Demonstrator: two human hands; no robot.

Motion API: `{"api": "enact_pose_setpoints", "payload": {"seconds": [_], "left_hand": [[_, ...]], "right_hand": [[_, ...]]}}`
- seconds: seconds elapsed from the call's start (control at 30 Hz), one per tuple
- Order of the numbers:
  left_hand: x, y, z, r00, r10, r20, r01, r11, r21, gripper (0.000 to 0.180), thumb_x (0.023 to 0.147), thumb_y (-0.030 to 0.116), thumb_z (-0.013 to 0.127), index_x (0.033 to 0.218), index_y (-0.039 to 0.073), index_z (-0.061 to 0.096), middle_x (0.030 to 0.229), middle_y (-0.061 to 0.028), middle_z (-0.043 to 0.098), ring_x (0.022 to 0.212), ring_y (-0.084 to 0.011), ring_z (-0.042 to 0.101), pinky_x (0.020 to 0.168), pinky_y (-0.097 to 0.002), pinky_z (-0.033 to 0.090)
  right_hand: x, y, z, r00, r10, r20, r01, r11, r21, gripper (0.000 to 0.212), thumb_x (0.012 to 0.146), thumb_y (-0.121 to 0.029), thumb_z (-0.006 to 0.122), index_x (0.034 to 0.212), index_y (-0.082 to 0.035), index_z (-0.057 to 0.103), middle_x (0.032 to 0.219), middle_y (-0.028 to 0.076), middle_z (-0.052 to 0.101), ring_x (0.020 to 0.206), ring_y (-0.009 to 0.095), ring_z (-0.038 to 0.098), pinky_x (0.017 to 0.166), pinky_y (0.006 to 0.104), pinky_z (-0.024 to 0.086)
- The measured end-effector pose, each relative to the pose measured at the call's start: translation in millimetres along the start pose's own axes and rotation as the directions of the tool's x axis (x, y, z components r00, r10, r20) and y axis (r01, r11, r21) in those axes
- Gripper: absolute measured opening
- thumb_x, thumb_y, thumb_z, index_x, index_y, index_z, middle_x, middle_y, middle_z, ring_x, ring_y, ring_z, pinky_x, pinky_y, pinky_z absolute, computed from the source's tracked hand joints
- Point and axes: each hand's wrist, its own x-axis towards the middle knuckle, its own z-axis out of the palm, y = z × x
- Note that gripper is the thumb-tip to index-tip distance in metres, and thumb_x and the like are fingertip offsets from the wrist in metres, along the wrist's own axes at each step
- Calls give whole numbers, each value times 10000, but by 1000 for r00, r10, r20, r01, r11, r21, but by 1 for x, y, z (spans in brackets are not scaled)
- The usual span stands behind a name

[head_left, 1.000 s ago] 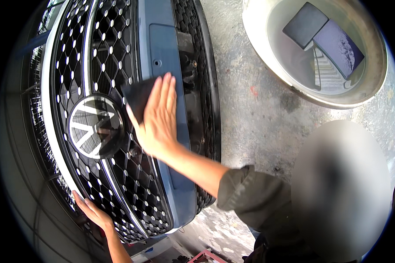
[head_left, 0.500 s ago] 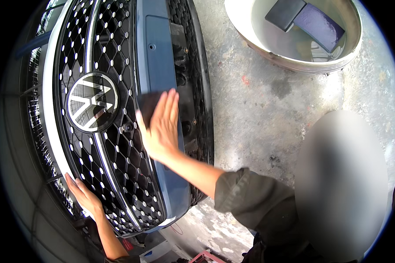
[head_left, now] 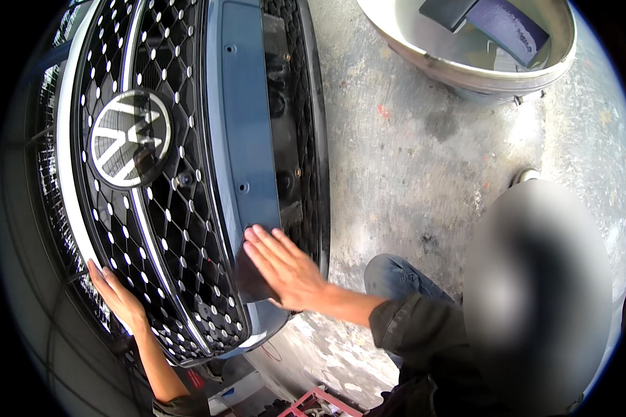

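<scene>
A car front bumper point(head_left: 236, 104) with a blue-grey strip runs down the left half of the view, beside a black grille point(head_left: 188, 229) dotted with silver studs. My right hand point(head_left: 285, 267) lies with straight fingers over a dark sheet point(head_left: 252, 278), apparently sandpaper, holding it flat against the lower part of the strip; the thumb is hidden. At the lower left, my left hand point(head_left: 118, 295) rests open on the pale trim point(head_left: 73, 201) along the grille's outer edge, fingers together and outstretched.
A pale round tub point(head_left: 466, 75) of cloudy water stands on the stained concrete floor point(head_left: 396, 181) at the upper right. In it lie a black block and a purple pad point(head_left: 508, 29). A jeans-clad knee point(head_left: 393, 274) shows near my right forearm. A pink-red frame point(head_left: 320, 399) sits at the bottom.
My right hand has slid down the blue-grey strip with the dark sheet, from mid-panel to its lower part. My left hand stays on the trim. The view has shifted slightly; the knee now shows.
</scene>
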Motion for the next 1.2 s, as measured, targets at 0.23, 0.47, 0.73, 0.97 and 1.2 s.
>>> {"api": "enact_pose_setpoints", "payload": {"seconds": [0.23,0.47,0.73,0.97,1.2], "left_hand": [[1,1,-6,1000,3,-12,-3,1000,23,579,1099,376,381,1524,-18,397,1578,-204,402,1483,-336,346,1224,-405,234],[-1,4,-1,1000,-4,-16,5,998,59,587,1094,391,381,1518,-14,409,1562,-213,418,1472,-341,363,1217,-410,246],[0,6,1,999,-7,-39,7,1000,9,568,1093,368,380,1503,-22,432,1535,-218,454,1448,-349,399,1206,-408,267],[0,7,-1,999,-1,-43,2,1000,6,564,1094,362,375,1498,-27,433,1530,-215,459,1440,-343,412,1194,-406,293],[0,5,-1,999,-17,-41,17,1000,7,560,1093,377,382,1503,-1,442,1524,-196,470,1422,-325,436,1183,-400,316]], "right_hand": [[-21,24,-41,933,342,-112,-253,844,473,609,933,-149,518,1492,55,390,1186,232,695,1185,309,654,1034,429,501],[34,77,-80,738,666,108,-498,430,753,326,926,-159,523,1195,10,594,916,118,722,781,206,683,774,357,534],[50,89,-54,941,232,-245,-224,973,61,286,791,-277,851,863,-63,675,803,58,612,760,264,615,631,371,480],[41,94,-45,990,94,-107,-86,993,77,277,764,-240,871,771,-64,657,780,39,620,776,233,603,668,370,475],[24,85,-34,992,62,-111,-51,994,98,213,722,-144,834,795,-82,644,793,30,593,789,243,584,700,376,455]]}}
